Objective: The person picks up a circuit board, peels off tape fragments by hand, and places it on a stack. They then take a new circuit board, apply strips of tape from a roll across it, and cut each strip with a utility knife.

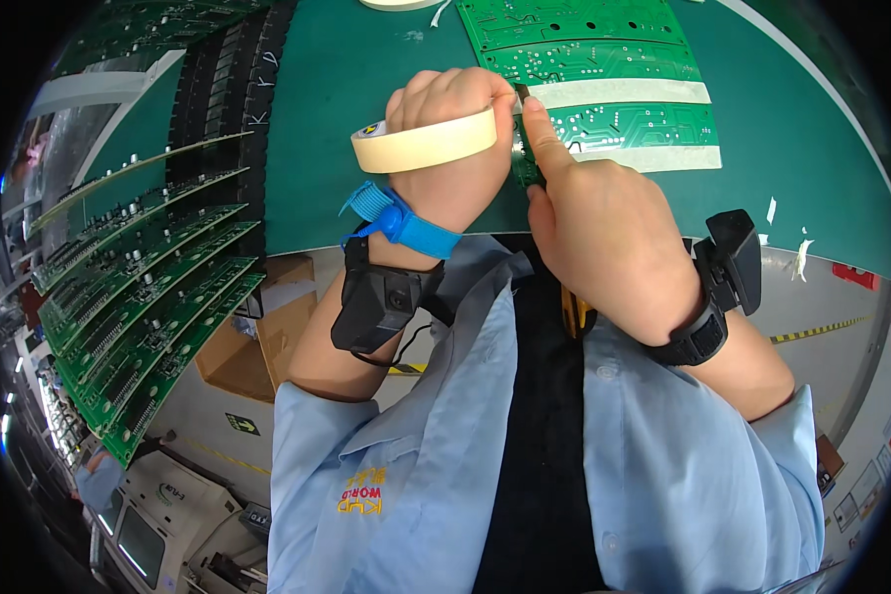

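PCB (632, 125) w/ pale strips (614, 93); L hand (450, 99) clenched thru tape roll (426, 151); R hand (614, 223) index out, grip unclear.

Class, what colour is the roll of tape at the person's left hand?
Pale cream-yellow; the roll of tape shows best in the head view.

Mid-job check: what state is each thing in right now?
Left hand: fingers curled
Right hand: index finger extended
Tape roll: looped around the left hand
Table boards: lying flat, two pale tape strips across
Wrist strap: fastened, one end sticking out
Racked boards: spaced apart
Cardboard box: open
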### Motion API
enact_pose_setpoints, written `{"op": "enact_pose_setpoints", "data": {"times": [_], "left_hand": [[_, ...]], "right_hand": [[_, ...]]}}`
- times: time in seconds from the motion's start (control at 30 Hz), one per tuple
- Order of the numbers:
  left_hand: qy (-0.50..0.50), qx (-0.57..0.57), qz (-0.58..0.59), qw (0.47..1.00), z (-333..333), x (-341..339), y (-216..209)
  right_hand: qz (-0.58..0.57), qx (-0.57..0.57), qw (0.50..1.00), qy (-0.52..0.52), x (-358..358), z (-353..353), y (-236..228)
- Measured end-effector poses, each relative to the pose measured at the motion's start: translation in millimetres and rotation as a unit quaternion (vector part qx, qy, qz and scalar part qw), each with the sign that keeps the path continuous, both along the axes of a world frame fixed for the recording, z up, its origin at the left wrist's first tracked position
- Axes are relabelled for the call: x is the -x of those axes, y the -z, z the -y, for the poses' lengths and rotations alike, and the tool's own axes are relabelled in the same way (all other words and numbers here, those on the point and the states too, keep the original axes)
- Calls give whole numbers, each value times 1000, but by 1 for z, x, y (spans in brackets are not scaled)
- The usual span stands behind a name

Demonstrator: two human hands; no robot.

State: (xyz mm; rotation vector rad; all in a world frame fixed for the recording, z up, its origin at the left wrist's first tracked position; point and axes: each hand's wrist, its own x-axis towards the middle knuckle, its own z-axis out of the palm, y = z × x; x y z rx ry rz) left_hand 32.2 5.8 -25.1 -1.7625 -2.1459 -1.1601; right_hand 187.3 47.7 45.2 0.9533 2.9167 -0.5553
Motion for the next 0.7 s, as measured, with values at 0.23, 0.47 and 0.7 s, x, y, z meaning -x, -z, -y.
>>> {"op": "enact_pose_setpoints", "data": {"times": [0.23, 0.47, 0.7], "left_hand": [[12, -10, -10, 1000, -1, 1, 0], [-18, 6, 25, 1000, 0, 0, -1], [-25, 7, 26, 999, -1, -1, -1]], "right_hand": [[4, 19, 1000, 12, 1, 0, -1], [-8, 31, 999, 9, -8, 1, -8], [-9, 33, 999, 10, -7, 1, -7]]}}
